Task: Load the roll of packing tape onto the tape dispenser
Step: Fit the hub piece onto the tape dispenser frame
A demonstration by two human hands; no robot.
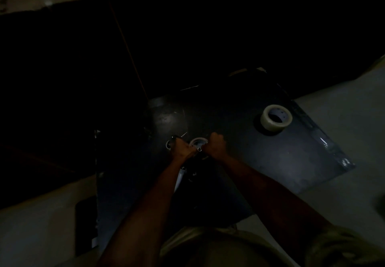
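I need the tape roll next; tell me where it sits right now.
In the head view the tape roll lies flat on the dark table, up and to the right of both hands, nearer the right hand, and untouched.

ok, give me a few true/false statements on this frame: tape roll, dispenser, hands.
1. The tape roll lies on the dark table, apart from both hands. True.
2. The right hand holds the tape roll. False: it grips the dispenser at the table's middle.
3. The left hand is on the dispenser too. True.
4. The tape roll is already loaded on the dispenser. False: it sits off to the right, untouched.
5. The roll stands on edge. False: it lies flat, hole up.
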